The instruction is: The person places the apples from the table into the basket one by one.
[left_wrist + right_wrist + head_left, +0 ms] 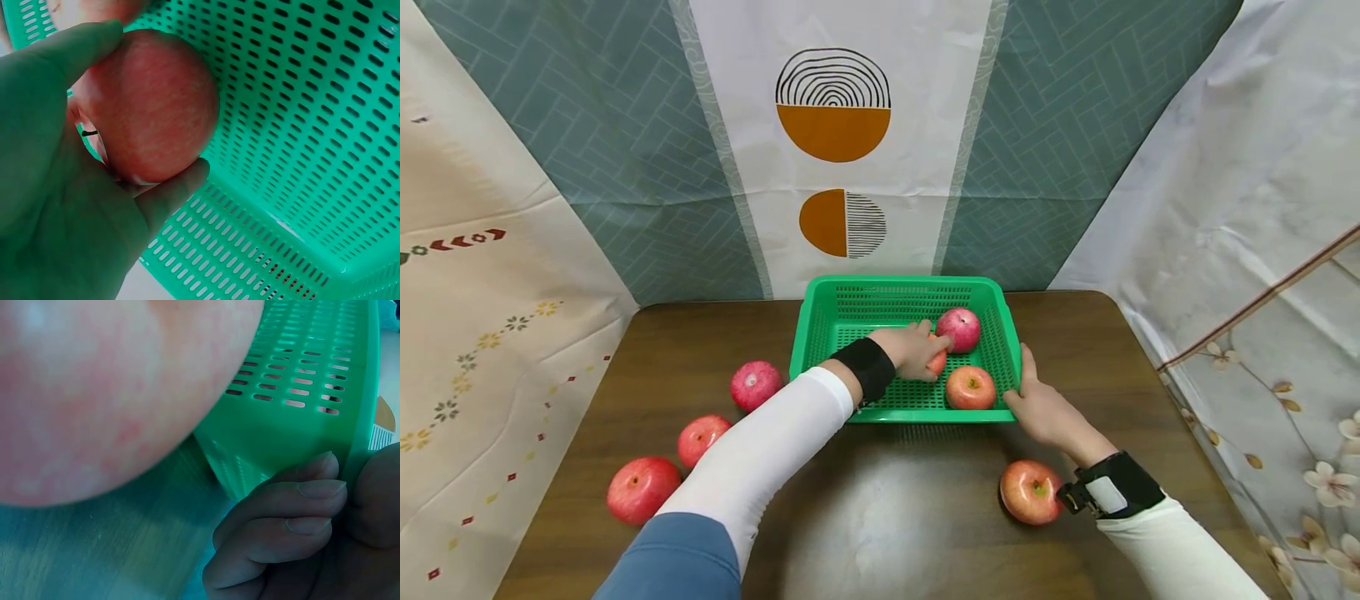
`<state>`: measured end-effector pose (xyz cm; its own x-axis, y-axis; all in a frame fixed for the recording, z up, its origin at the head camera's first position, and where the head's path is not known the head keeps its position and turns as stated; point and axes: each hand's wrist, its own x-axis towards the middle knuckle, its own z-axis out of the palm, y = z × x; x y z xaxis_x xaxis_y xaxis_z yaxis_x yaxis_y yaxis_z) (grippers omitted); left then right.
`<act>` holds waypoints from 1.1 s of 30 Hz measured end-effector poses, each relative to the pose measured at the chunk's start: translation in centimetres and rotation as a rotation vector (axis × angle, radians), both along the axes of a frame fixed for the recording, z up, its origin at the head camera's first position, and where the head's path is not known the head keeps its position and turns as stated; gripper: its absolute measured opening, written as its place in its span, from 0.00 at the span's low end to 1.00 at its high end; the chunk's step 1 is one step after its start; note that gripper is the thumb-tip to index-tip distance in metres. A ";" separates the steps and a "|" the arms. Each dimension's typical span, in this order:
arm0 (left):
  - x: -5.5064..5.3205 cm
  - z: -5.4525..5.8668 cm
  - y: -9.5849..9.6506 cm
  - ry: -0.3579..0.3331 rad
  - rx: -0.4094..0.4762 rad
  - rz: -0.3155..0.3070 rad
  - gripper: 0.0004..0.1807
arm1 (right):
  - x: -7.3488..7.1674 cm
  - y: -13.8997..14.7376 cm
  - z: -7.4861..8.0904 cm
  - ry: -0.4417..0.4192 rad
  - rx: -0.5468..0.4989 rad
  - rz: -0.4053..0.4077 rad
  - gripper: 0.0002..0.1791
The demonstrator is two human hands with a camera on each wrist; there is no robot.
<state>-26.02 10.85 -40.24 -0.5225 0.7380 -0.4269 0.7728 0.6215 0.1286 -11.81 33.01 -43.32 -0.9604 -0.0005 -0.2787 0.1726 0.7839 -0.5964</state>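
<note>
- Left hand (913, 350): thumb and fingers curved round a smooth, round red apple (156, 106), inside the green perforated plastic basket (887, 415).
- Head view: that apple mostly hidden by the hand; left wrist view shows more, thumb and a fingertip on opposite sides.
- Left forearm, white-sleeved, slants in from lower left over the basket's near-left corner.
- Right hand (1041, 404): fingers curled, gripping the basket's rim at the near-right corner; thumb cut off in right wrist view.
- Also in basket: deep-pink round fruit (958, 325), yellowish-red apple (971, 388).
- On brown wooden table (865, 533): blush-red apple (1030, 492) near right wrist; three reddish round fruits (756, 386) at left, sleeve close against two.
</note>
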 end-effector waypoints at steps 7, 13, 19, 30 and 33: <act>-0.1 -0.9 0.0 0.001 0.002 -0.034 0.30 | 0.0 -0.1 -0.3 -0.009 0.001 0.000 0.51; -0.4 -1.2 0.5 -0.033 0.065 -0.069 0.30 | 0.0 -0.2 -0.3 0.000 -0.012 -0.004 0.51; -0.8 -1.3 1.0 -0.060 0.074 -0.065 0.31 | -0.1 -0.2 -0.2 -0.004 -0.014 -0.009 0.51; -1.4 -1.7 1.0 -0.088 0.117 -0.057 0.32 | -0.2 0.0 -0.2 -0.012 -0.012 -0.005 0.51; -1.6 -2.0 1.1 -0.099 0.124 -0.049 0.34 | -0.2 0.1 -0.3 -0.013 -0.012 -0.008 0.51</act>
